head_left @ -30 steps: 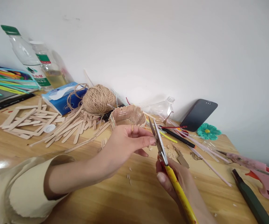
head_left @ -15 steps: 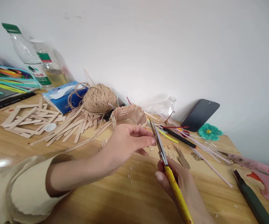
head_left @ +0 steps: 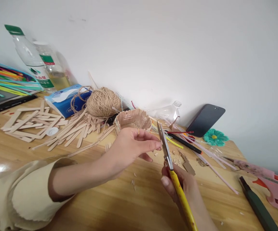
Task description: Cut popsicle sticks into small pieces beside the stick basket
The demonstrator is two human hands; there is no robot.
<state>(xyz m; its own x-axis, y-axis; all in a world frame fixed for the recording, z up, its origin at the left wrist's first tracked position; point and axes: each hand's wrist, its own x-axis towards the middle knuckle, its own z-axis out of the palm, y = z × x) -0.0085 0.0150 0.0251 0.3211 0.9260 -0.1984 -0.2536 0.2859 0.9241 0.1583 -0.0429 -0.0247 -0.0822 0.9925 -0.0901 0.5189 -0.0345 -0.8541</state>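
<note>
My right hand (head_left: 181, 183) is wrapped round scissors (head_left: 167, 155) with yellow handles, their blades pointing up and away from me and nearly together. My left hand (head_left: 136, 146) pinches thumb and finger together right beside the blades. Whatever is in that pinch is too small and hidden to name. Behind my left hand stands a round basket (head_left: 132, 118) with a wavy wooden-looking wall and clear plastic inside, its lower part covered by the hand. Small wood chips (head_left: 133, 183) lie on the table below my hands.
Craft sticks (head_left: 64, 128) and a twine ball (head_left: 103, 102) lie left, by a blue tissue pack (head_left: 68, 99) and bottles (head_left: 30, 59). At right are a phone (head_left: 205, 120), a teal flower (head_left: 215, 137), a pink glue gun (head_left: 269, 183) and a dark green tool (head_left: 259, 205).
The scissor blades have come closer together. Both hands stay almost in place, and the view has shifted slightly.
</note>
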